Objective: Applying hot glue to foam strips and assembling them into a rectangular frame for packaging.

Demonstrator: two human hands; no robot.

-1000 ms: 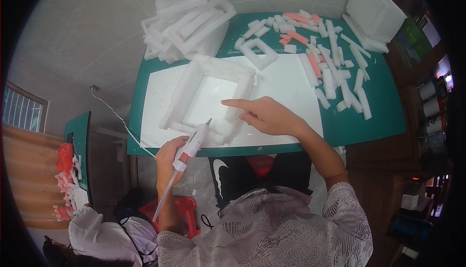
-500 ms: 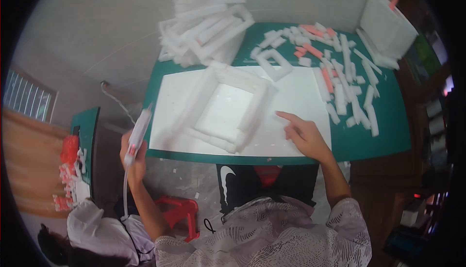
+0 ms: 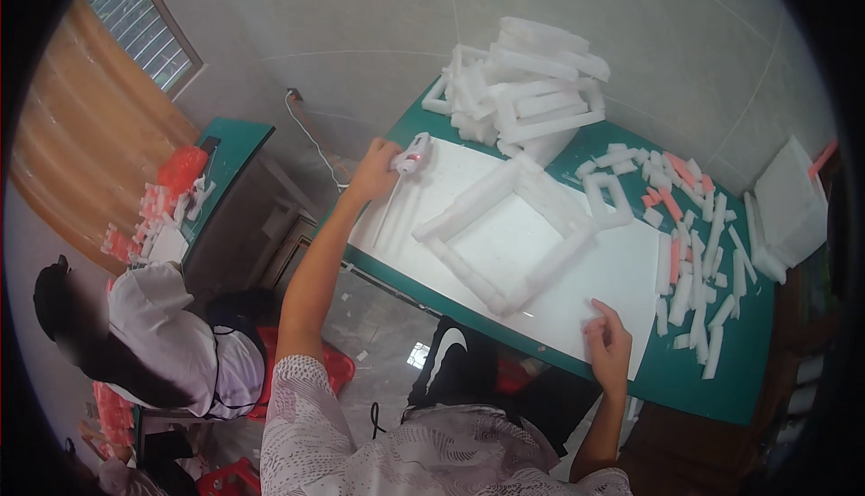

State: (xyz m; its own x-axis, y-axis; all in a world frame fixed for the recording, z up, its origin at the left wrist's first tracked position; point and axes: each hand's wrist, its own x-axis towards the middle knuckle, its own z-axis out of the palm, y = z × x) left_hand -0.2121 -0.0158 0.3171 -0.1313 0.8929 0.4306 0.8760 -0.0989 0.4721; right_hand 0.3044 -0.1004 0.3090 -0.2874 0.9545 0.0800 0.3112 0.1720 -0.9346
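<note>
My left hand (image 3: 373, 170) is out at the far left of the white board (image 3: 577, 309), its fingers closed on a white glue gun (image 3: 412, 154). A long pale glue stick (image 3: 388, 211) trails from the gun toward the board's near edge. At the board's middle lies a large rectangular frame of white foam strips (image 3: 560, 260), touched by neither hand. My right hand (image 3: 609, 345) is over the board's near right part, holding nothing, with the index finger extended and the others loosely bent. A small foam frame (image 3: 614, 218) sits beside the large one's far right corner.
A pile of white foam frames (image 3: 541, 91) stands at the back of the green table (image 3: 734, 386). Loose white and pink foam pieces (image 3: 698, 253) are scattered to the right, near a white foam box (image 3: 791, 203). A person (image 3: 194, 343) sits at another green table (image 3: 236, 149) on the left.
My left hand has brought the glue gun from beyond the table's left edge onto the white board's far left. My view has turned leftward. My right hand has stayed near the board's right side.
</note>
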